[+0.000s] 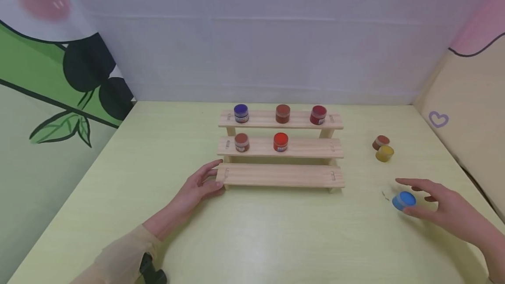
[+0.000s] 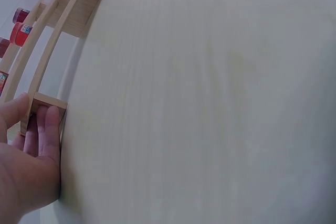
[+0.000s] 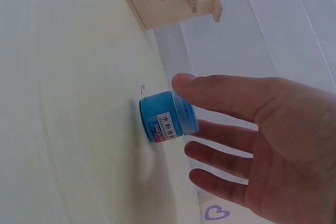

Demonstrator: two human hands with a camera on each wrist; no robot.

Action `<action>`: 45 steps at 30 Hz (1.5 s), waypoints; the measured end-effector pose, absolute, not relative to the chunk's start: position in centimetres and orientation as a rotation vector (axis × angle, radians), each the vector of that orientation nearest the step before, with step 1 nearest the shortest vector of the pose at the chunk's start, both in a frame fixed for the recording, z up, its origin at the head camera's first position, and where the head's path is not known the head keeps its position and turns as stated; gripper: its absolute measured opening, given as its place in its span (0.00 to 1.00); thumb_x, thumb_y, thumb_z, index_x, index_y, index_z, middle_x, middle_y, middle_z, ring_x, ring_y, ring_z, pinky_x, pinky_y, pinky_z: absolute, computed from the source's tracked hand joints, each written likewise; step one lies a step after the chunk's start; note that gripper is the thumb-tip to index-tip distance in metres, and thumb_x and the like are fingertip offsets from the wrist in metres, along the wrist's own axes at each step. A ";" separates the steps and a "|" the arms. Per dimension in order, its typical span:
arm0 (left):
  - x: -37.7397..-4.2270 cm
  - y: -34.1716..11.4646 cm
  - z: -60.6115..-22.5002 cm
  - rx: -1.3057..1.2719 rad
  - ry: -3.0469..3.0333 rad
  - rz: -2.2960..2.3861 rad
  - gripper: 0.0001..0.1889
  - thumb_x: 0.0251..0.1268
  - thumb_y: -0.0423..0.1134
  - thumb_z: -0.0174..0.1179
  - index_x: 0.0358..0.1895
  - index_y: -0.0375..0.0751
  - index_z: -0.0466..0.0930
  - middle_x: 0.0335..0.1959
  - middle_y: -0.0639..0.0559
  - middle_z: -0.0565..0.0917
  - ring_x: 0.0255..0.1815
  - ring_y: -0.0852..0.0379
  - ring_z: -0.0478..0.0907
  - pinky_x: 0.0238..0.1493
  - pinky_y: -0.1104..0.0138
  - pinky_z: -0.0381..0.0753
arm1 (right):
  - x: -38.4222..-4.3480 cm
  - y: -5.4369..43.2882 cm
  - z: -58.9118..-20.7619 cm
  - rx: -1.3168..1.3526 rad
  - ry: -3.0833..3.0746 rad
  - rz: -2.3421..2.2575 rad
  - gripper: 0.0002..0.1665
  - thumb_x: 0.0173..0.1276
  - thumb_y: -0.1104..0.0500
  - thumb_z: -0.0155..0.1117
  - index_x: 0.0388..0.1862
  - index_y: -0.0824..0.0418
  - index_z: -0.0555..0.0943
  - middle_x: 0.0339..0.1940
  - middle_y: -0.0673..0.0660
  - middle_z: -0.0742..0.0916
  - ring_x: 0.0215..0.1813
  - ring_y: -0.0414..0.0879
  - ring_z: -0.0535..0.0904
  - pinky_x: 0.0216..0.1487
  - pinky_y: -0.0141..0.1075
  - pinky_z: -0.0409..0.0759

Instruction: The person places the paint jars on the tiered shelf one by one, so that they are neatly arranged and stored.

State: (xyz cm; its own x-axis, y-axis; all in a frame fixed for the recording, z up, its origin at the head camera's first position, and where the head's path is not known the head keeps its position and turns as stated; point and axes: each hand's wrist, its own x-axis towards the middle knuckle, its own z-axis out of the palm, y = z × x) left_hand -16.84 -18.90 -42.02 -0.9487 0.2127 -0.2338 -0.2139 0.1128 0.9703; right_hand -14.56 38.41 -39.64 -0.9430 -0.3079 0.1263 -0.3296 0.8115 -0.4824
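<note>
Jar point(image 1: 404, 200): between released right fingers point(image 1: 418, 182); off-centre pinch could tip it.
Rack point(image 1: 280, 175): left fingers point(image 1: 206, 168) grasping; tug could topple jars point(image 1: 280, 142).

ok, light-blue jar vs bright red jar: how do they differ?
Place: the light-blue jar stands on the table; the bright red jar stands on the middle shelf.
Hand: the light-blue jar is between the right hand's thumb and fingers; the bright red jar has no hand at it.
Shared: both are small, lidded, labelled.
</note>
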 end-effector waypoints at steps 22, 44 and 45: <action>-16.6 -18.9 -41.6 0.017 2.082 1.904 0.35 0.71 0.38 0.59 0.78 0.49 0.54 0.69 0.38 0.66 0.52 0.63 0.80 0.59 0.68 0.83 | -15.1 38.2 -40.2 0.558 -2.899 0.802 0.25 0.58 0.61 0.75 0.56 0.53 0.82 0.38 0.33 0.85 0.39 0.23 0.75 0.35 0.18 0.78; -16.8 -18.9 -42.1 0.032 2.075 1.923 0.35 0.71 0.37 0.59 0.77 0.50 0.55 0.68 0.40 0.67 0.52 0.62 0.80 0.58 0.67 0.84 | -18.9 32.7 -34.6 0.759 -2.750 0.573 0.28 0.54 0.59 0.79 0.55 0.47 0.82 0.44 0.47 0.90 0.42 0.22 0.74 0.35 0.24 0.77; -16.8 -18.9 -42.1 0.032 2.071 1.926 0.35 0.71 0.37 0.59 0.77 0.50 0.55 0.68 0.40 0.67 0.52 0.62 0.80 0.58 0.67 0.84 | -19.1 32.3 -34.4 0.770 -2.746 0.573 0.28 0.54 0.58 0.79 0.55 0.48 0.82 0.44 0.47 0.90 0.42 0.22 0.74 0.35 0.24 0.78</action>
